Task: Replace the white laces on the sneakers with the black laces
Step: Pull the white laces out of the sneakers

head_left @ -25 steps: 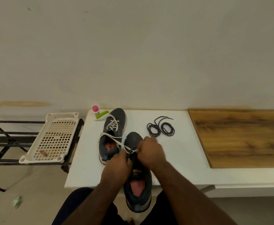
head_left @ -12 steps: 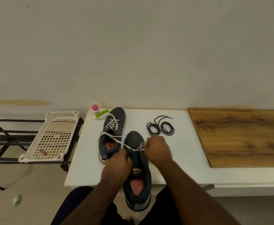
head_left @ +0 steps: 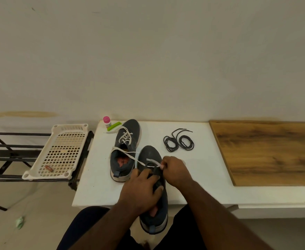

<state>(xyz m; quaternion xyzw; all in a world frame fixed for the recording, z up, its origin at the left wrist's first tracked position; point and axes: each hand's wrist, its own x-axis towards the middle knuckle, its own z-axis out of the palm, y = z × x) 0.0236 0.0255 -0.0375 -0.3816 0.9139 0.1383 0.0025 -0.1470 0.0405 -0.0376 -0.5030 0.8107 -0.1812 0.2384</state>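
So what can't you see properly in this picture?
- Head view: the near sneaker middle eyelets, hidden under the left hand.
- Right hand fingertips on the white lace, curled out of sight.
- Small bottle label: too small.
- Brown item in the basket: too small.

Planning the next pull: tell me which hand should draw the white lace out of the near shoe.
Right. The right hand already pinches the white lace, while the left hand holds the near shoe steady.

L hand [head_left: 140,192] gripped near sneaker [head_left: 152,177] w/ R hand [head_left: 175,170] pinching white lace [head_left: 152,162] — black laces [head_left: 178,142] lay beside.
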